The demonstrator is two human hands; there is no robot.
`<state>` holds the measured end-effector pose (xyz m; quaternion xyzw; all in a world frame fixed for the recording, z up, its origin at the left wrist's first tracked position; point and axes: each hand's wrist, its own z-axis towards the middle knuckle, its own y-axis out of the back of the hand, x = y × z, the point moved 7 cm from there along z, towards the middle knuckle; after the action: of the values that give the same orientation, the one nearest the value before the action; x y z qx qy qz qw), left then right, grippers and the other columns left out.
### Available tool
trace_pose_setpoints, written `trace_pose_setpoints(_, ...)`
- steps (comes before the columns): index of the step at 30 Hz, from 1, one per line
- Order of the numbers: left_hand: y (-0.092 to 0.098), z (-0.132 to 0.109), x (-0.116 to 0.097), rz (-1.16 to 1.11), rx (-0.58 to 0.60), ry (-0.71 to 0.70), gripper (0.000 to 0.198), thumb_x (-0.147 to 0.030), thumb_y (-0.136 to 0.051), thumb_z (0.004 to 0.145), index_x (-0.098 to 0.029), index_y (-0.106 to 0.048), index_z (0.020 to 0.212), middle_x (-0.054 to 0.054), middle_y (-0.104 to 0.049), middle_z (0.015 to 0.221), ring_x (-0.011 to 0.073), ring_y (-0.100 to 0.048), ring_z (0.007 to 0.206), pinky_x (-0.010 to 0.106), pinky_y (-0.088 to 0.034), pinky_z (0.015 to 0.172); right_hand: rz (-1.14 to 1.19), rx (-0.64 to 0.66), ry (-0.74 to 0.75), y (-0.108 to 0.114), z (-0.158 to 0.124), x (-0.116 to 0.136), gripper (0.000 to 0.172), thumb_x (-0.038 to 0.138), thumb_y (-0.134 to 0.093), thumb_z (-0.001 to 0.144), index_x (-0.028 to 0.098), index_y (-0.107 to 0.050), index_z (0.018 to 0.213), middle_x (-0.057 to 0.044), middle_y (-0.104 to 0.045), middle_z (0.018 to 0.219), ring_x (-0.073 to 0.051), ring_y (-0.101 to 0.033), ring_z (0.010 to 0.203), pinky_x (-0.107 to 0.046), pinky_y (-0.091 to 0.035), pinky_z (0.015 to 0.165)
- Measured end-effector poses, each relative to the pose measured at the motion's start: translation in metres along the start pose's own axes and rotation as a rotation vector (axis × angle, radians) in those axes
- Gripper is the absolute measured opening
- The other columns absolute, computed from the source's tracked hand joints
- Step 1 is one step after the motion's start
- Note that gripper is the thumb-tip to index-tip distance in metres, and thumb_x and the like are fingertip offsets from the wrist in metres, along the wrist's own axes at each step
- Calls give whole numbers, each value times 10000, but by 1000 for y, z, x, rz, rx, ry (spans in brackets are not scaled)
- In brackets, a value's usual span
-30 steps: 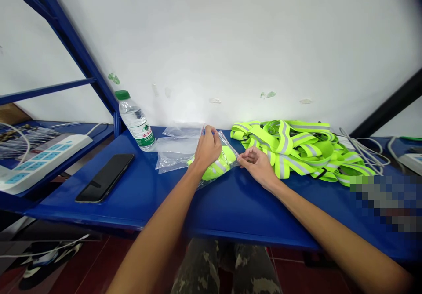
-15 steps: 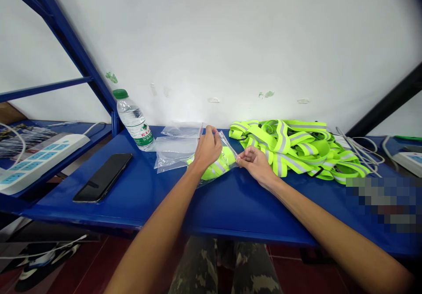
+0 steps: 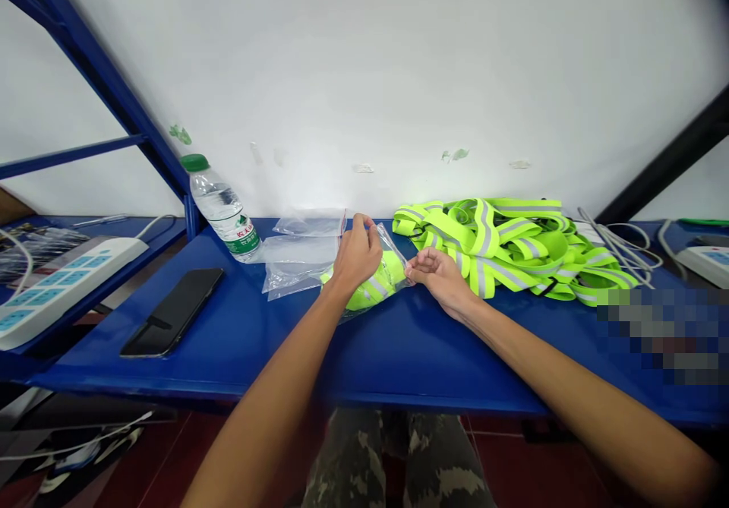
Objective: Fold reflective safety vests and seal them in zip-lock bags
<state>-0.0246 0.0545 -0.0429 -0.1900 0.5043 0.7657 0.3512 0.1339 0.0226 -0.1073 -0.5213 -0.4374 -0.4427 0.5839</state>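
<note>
Green-capped water bottle (image 3: 219,208) — unreadable red label lettering (image 3: 244,230) — near left hand (image 3: 357,254)

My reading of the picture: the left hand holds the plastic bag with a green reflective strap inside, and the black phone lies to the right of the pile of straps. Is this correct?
One part is wrong: the phone lies to the left of the pile of straps, not the right, as the head view shows. The left hand does hold the plastic bag with the green reflective strap inside.

Bare left forearm (image 3: 267,432), bare right forearm (image 3: 569,371), camouflage trousers (image 3: 392,462)
</note>
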Motion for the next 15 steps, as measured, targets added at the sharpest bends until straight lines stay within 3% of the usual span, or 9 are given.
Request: trace_pose_setpoints(15,-3,1,1,20,-6,-23,139,-276,-381,958,-215,-476,1038,11,-559,669,185,-533,594,292,-355,610,-15,-1,23,4,4,-4,461,308,-871,507,212,-477,726,24,-646,693,-114,-573,588,-269,-478,576)
